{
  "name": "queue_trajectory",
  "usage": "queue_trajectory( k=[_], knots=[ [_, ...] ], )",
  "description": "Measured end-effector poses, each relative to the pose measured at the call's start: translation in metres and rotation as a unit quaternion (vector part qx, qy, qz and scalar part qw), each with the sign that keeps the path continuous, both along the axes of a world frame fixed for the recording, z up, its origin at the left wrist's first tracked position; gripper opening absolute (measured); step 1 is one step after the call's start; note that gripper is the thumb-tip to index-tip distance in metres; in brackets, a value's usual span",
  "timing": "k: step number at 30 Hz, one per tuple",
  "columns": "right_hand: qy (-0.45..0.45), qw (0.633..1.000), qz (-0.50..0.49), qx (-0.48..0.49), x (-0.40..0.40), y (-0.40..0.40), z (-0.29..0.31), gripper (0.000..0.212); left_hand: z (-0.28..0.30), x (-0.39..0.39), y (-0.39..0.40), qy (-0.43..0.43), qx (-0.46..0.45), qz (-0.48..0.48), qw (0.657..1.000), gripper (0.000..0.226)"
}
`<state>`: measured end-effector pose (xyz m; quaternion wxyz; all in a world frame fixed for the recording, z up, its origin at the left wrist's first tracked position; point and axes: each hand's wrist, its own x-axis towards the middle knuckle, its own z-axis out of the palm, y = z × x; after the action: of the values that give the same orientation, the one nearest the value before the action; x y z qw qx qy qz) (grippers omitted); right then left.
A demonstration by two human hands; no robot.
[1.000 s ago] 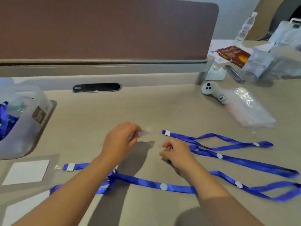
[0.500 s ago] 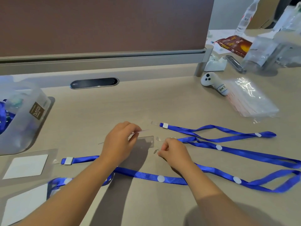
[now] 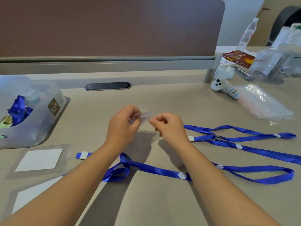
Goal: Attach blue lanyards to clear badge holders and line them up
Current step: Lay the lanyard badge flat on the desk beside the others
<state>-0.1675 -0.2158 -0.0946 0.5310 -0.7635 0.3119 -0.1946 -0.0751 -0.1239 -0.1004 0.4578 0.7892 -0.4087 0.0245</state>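
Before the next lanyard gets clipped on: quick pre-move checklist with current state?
1. Clear badge holder held by both hands: ok, left hand and right hand pinch it above the desk.
2. Free lanyard end within reach: ok, beside the right wrist.
3. Holder slot visible: cannot tell, film too transparent.
4. Lanyards untangled: not ok, the straps cross each other.
5. Finished holders lined up at left: ok, two lie one behind the other.

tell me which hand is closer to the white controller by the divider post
Right. The right hand is nearer, below and left of the white controller; the left hand is further left.
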Motion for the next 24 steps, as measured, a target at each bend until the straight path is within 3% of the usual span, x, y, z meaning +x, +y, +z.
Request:
queue_trajectory(
  k=[9,13,18,24],
  knots=[
    [-0.029,0.998,-0.052,0.013,0.001,0.074,-0.001,0.036,-0.012,-0.01,0.068,0.003,-0.089,-0.026,0.996,0.02],
    [-0.053,0.994,-0.077,0.053,-0.001,0.099,0.001,0.026,-0.011,-0.017,0.093,-0.024,-0.093,-0.037,0.995,0.016],
    [-0.084,0.991,-0.057,0.088,0.003,0.107,0.002,0.035,-0.01,-0.011,0.102,-0.048,-0.094,-0.039,0.994,0.014],
    [-0.12,0.983,-0.005,0.142,0.019,0.104,0.001,0.021,-0.013,0.008,0.101,-0.052,-0.087,-0.021,0.995,0.012]
  ],
)
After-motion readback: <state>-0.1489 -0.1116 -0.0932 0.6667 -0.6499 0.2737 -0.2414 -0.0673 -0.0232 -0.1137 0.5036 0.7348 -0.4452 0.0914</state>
